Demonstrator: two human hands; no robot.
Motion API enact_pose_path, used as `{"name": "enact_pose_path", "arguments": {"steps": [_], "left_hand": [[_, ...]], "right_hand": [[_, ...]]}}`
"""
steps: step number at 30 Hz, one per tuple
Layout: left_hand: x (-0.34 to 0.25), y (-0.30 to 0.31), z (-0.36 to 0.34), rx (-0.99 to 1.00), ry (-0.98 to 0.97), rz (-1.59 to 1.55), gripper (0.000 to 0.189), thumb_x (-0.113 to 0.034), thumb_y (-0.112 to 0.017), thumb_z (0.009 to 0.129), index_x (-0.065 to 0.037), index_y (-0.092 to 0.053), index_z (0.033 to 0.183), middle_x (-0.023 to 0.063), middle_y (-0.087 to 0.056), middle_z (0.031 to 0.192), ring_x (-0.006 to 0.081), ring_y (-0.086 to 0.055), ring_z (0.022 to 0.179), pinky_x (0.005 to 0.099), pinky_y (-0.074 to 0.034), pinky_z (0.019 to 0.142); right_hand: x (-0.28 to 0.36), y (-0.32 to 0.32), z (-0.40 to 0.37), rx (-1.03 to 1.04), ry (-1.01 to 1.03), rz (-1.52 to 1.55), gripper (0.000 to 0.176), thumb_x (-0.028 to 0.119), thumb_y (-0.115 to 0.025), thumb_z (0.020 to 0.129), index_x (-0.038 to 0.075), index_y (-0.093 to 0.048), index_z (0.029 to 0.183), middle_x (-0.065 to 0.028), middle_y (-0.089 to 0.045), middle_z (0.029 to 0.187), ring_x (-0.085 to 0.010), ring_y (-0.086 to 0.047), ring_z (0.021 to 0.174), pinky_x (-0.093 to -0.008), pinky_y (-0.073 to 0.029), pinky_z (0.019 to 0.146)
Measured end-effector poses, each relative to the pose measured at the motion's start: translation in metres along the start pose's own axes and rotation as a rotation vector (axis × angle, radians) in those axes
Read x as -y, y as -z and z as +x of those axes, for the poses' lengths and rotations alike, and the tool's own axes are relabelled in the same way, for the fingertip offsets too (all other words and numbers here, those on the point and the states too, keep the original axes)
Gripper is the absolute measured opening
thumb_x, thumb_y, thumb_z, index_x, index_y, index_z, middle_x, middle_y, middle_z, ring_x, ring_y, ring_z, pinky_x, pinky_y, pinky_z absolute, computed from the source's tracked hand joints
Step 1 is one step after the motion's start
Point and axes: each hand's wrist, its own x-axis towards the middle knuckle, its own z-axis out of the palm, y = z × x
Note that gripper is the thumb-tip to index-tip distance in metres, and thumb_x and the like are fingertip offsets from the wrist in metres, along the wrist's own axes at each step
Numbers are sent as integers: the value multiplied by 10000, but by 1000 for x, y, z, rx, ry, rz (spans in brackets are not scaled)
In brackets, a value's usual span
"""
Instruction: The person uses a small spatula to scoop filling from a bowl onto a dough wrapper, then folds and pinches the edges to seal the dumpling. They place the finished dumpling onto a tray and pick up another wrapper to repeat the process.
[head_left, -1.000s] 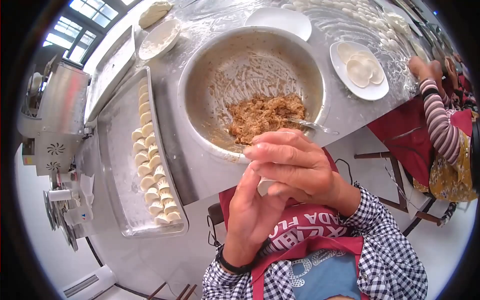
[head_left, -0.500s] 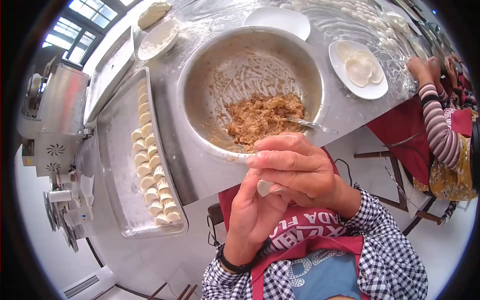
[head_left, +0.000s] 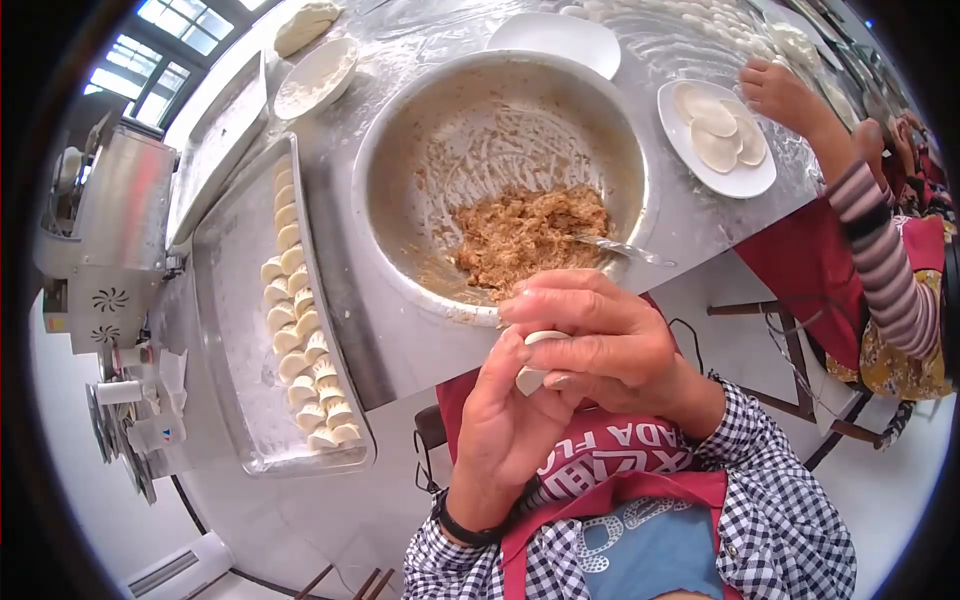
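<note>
Between my two hands a small white dumpling (head_left: 530, 378) is pinched, partly hidden by the fingers. My left hand (head_left: 510, 420) holds it from below, thumb up along its side. My right hand (head_left: 600, 335) bends over it from the right, fingertips on the dough. Just beyond my fingers stands a large metal bowl (head_left: 400, 110) with brown minced filling (head_left: 530, 235) and a metal spoon handle (head_left: 635, 250) leaning out to the right.
Left of the bowl, a metal tray (head_left: 235, 330) carries rows of folded dumplings (head_left: 290, 310). Round wrappers (head_left: 715, 135) lie on a white plate (head_left: 690, 168) at the right; an empty-looking plate (head_left: 555, 40) is behind. A co-worker's hand (head_left: 785, 95) reaches over the floured table.
More of the white dough now shows between my fingers, and my right fingers have shifted slightly. The co-worker's hand has moved left and away, toward the dough pieces behind the wrapper plate.
</note>
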Motion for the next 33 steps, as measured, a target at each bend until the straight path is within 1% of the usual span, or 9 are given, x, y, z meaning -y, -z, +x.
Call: {"name": "enact_pose_path", "arguments": {"steps": [5, 7, 9, 18, 22, 24, 28, 30, 33], "left_hand": [[0, -8, 1, -35, -41, 55, 375, -235, -391, 943, -6, -398, 1239, 102, -494, 1173, 177, -516, 1040, 328, -451, 866], [0, -11, 1, -35, -46, 259, 394, -237, -382, 944, 14, -387, 1247, 114, -500, 1163, 184, -522, 1034, 330, -450, 874], [-1, -4, 1, -28, -39, 209, 381, -248, -368, 947, -2, -394, 1237, 120, -496, 1176, 200, -513, 1061, 340, -440, 894], [1, -9, -1, -61, -86, 310, 425, -296, -316, 951, 22, -416, 1215, 153, -492, 1189, 243, -499, 1092, 376, -418, 925], [2, -13, -1, -142, -93, 359, 454, -273, -274, 955, 82, -411, 1203, 149, -499, 1160, 211, -510, 1047, 347, -437, 882], [1, -19, -1, -139, -88, 351, 460, -277, -270, 955, 86, -410, 1202, 154, -497, 1160, 216, -509, 1049, 346, -437, 882], [1, -20, -1, -129, -78, 389, 473, -283, -265, 955, 95, -403, 1203, 162, -493, 1161, 221, -512, 1047, 341, -439, 880], [0, -21, 0, -122, -68, 393, 475, -284, -267, 955, 98, -402, 1203, 164, -493, 1161, 223, -513, 1045, 342, -440, 880], [-2, -27, 1, -105, -44, 393, 478, -286, -271, 954, 103, -399, 1202, 168, -491, 1160, 224, -514, 1044, 344, -440, 881]], "right_hand": [[6, 1, -1, -28, -169, 230, 233, 109, -690, 713, 25, -634, 923, -206, -549, 1129, -309, -562, 1006, -371, -460, 832], [8, -2, -5, -63, -254, 310, 217, 70, -690, 713, 15, -633, 915, -211, -533, 1150, -296, -571, 998, -360, -467, 824], [5, -8, -13, -146, -324, 504, 205, 4, -691, 661, 21, -644, 860, -154, -567, 1105, -215, -600, 896, -298, -489, 742], [8, -11, -13, -181, -364, 604, 199, -24, -705, 648, 29, -636, 827, -159, -550, 1114, -230, -627, 884, -282, -512, 698], [5, -4, -11, -134, -308, 555, 210, -50, -707, 636, 11, -626, 819, -168, -533, 1128, -231, -633, 876, -281, -526, 703], [9, 6, -1, 18, -292, 294, 210, -52, -707, 624, 10, -620, 805, -166, -527, 1135, -233, -622, 901, -293, -520, 732], [7, 0, -8, -41, -351, 473, 208, -25, -713, 611, 27, -624, 791, -155, -533, 1138, -228, -600, 931, -306, -493, 764], [1, 5, -7, 20, -208, 260, 195, -4, -716, 601, 42, -627, 769, -149, -536, 1137, -223, -577, 963, -313, -471, 790], [12, 10, 0, 49, -326, 225, 175, -4, -710, 607, 47, -626, 753, -147, -537, 1135, -219, -576, 970, -310, -468, 795]]}}
